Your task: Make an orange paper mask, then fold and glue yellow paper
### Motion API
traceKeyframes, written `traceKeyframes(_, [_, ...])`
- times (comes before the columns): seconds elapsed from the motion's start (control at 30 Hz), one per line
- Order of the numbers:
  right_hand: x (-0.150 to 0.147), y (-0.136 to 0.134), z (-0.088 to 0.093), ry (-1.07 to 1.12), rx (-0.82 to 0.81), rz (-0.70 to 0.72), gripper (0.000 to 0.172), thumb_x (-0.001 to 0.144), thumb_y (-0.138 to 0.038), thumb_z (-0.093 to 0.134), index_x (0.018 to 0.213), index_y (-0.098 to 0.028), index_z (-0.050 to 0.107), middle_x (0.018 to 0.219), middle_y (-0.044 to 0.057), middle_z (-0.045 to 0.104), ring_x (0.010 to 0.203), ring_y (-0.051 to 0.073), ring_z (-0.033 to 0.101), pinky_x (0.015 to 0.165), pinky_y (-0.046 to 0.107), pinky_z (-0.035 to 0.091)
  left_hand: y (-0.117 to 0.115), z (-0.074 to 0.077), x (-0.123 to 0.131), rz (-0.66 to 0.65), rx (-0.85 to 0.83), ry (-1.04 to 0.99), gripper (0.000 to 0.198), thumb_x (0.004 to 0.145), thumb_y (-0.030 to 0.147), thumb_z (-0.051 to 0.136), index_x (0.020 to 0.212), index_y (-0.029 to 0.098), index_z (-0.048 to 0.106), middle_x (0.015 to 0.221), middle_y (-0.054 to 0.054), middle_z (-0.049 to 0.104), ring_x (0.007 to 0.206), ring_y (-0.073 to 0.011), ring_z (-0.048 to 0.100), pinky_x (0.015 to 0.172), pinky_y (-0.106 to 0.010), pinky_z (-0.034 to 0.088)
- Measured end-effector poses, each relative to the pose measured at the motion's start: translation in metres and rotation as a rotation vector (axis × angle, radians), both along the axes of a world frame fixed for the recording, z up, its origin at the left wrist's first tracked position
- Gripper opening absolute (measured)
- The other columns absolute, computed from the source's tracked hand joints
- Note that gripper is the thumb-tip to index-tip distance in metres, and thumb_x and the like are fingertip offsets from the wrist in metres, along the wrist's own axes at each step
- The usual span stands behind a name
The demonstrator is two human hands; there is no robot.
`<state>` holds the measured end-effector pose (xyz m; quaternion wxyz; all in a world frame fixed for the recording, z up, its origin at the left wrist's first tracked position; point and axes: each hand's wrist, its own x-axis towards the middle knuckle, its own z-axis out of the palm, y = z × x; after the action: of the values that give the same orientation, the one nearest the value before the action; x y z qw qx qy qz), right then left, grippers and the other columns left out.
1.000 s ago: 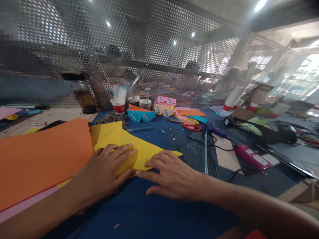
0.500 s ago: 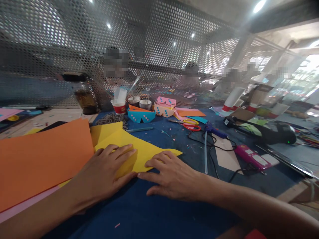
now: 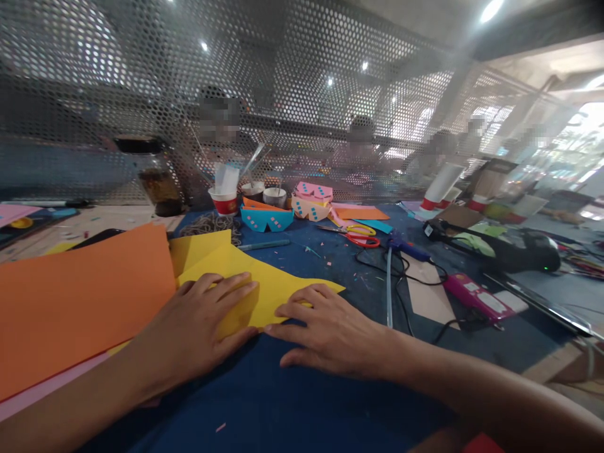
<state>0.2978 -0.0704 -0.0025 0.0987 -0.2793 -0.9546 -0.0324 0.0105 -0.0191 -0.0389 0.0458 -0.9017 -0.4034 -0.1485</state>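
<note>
A folded sheet of yellow paper (image 3: 268, 277) lies on the blue table mat (image 3: 264, 402), its pointed end to the right. My left hand (image 3: 207, 314) rests flat on the paper's left part, fingers stretched out. On its right part lie the fingers of my right hand (image 3: 325, 330), spread, with the thumb apart over the mat. The near edge of the paper shows between the two hands. Orange paper (image 3: 89, 296) lies at the left, partly under my left forearm, with pink paper (image 3: 51, 387) below it.
Scissors (image 3: 361, 236), a glue gun (image 3: 410, 247) with a glue stick, and a magenta device (image 3: 479, 299) lie to the right. Behind stand blue paper glasses (image 3: 267, 218), a paper cup (image 3: 223, 201) and a jar (image 3: 160, 182). A perforated metal screen (image 3: 292, 75) rises at the back.
My right hand has shifted very slightly to the right along the yellow paper. My left hand stays in place on it.
</note>
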Motion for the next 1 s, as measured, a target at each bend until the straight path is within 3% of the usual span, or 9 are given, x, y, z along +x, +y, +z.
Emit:
traceKeyframes(0.8, [0.018,0.002,0.010,0.132,0.007,-0.031,0.034,0.107,-0.045,0.051,0.111,-0.021,0.075,0.118,0.005,0.072,0.117,0.022,0.057,0.105,0.042,0.040,0.001,0.000,0.000,0.023,-0.007,0.008,0.062,0.090,0.067,0.059,0.146,0.039,0.055,0.152,-0.003,0.059,0.131,-0.0391,0.053,0.104,-0.058,0.042])
traceKeyframes(1.0, [0.009,0.007,-0.002,0.333,-0.100,-0.176,0.019,0.105,-0.031,0.058,0.101,-0.021,0.074,0.110,0.003,0.074,0.109,0.018,0.062,0.103,0.038,0.040,0.001,0.001,0.000,0.023,0.007,0.013,0.061,0.092,0.066,0.058,0.144,0.036,0.057,0.151,-0.003,0.061,0.130,-0.0388,0.053,0.103,-0.057,0.043])
